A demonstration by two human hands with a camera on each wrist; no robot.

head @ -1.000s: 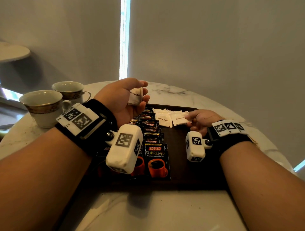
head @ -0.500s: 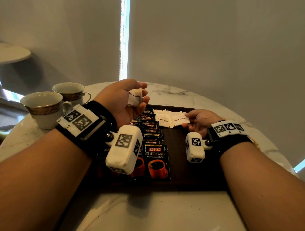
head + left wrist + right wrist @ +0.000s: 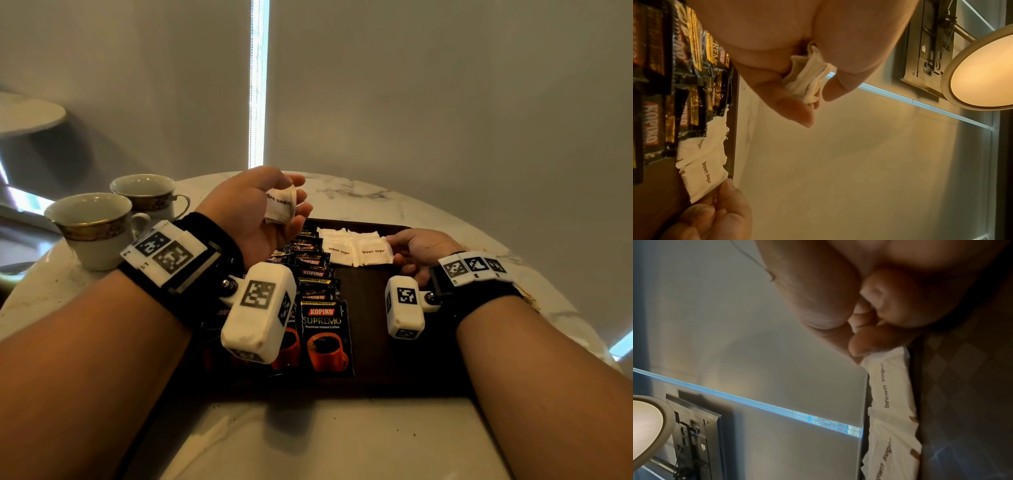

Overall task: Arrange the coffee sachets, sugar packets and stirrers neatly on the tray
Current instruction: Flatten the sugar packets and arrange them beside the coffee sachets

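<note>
Mid-task. Coffee sachets (image 3: pixel 317 294) already overlapped in a column at 9 o'clock on tray (image 3: pixel 376 342); sugar packets (image 3: pixel 356 250) laid at 12 o'clock, rightmost pinched by right hand (image 3: pixel 423 251). More packets gripped in left hand (image 3: pixel 253 212) above. No stirrers visible.

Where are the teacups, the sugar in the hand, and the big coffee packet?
Teacups (image 3: pixel 92 226), head view, near cup's wall.
Held sugar (image 3: pixel 281 205), head view, printed face, in left hand (image 3: pixel 246 212).
Coffee packet (image 3: pixel 325 337), head view, orange cup picture.
</note>
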